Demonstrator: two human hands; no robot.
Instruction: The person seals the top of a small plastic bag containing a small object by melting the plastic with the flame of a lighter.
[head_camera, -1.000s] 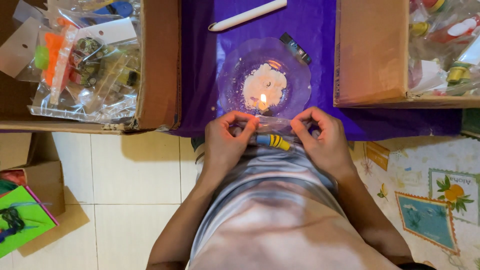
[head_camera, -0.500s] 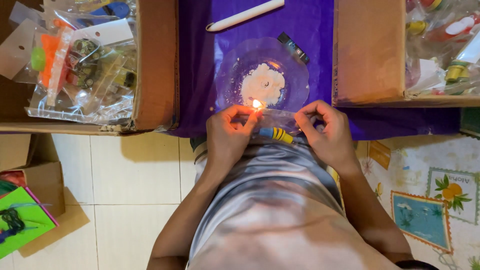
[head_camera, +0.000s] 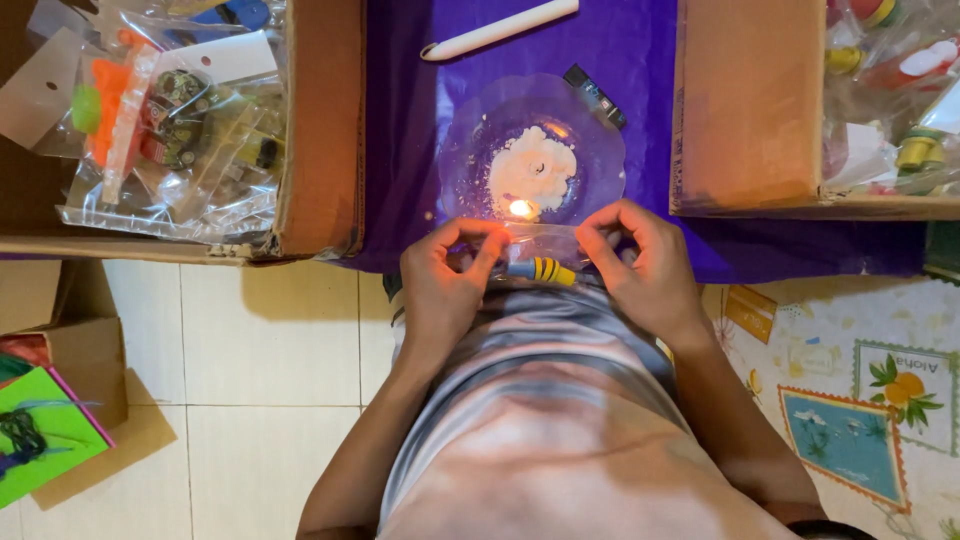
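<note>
Hands hold a small clear plastic packet (head_camera: 545, 250) between them, at the near edge of the purple cloth (head_camera: 400, 150). Left hand (head_camera: 445, 275) pinches the packet's left end between thumb and forefinger, fingers closed tight on the film. Right hand (head_camera: 640, 265) pinches the right end the same way, fingers curled in and closed on it. Packet stretched level between the two grips, just above the person's waist. Inside it, a small yellow-and-blue item (head_camera: 540, 270) with dark bands; its exact kind cannot be told.

Top edge of the packet sits right at a small flame (head_camera: 521, 208). Flame burns at the near rim of a lump of white wax (head_camera: 532, 170), which lies in the middle of a clear round dish (head_camera: 470, 130) on the cloth. Whether film and flame actually touch cannot be told.

Beyond the dish: a small dark rectangular object (head_camera: 595, 95) at its far right rim, and a long white stick (head_camera: 497, 28) lying aslant near the top of the cloth.

Left of the cloth, an open cardboard box (head_camera: 320, 120) full of clear bags of small coloured toys (head_camera: 165, 120). Right of the cloth, a second cardboard box (head_camera: 750, 110) with more bagged items. Tiled floor (head_camera: 260, 380) below left; patterned mat (head_camera: 860, 410) below right.
</note>
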